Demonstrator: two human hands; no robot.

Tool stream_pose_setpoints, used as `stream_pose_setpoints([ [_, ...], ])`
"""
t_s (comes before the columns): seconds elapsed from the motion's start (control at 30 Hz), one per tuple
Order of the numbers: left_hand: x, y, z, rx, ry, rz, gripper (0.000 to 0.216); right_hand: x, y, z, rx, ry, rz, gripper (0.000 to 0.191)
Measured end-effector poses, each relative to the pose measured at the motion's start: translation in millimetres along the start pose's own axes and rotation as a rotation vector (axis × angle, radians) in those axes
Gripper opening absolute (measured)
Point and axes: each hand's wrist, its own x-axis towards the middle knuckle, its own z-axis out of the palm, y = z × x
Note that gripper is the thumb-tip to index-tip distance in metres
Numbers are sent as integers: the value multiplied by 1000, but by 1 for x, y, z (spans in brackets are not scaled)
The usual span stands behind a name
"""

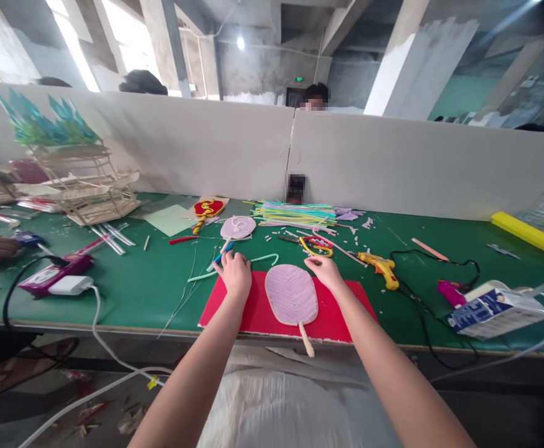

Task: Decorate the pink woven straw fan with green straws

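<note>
Resting left hand (235, 274) and right hand (324, 271) on red sheet (340, 317).

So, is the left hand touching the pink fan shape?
Apart. The head view shows a strip of the red sheet between the left hand and the pink fan shape.

Bright window glare upper left; edges warped, corners dark.
</note>
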Motion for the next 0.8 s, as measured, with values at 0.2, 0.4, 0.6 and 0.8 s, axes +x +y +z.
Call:
stream_pose_setpoints([
  [0.2, 2, 3, -2, -81, 40, 46, 7, -7, 3, 0, 75, -152, -32, 27],
  [0.4, 3, 16, -9, -367, -72, 337, 8, -21, -14, -6, -32, -156, -72, 16],
  [0.6, 2, 22, -9, -413, -167, 453, 4, -31, -36, 8, 341, -16, 134, 44],
  [0.8, -1, 23, -10, -415, -173, 562, 3, -36, -39, 20, 631, -59, 259, 39],
])
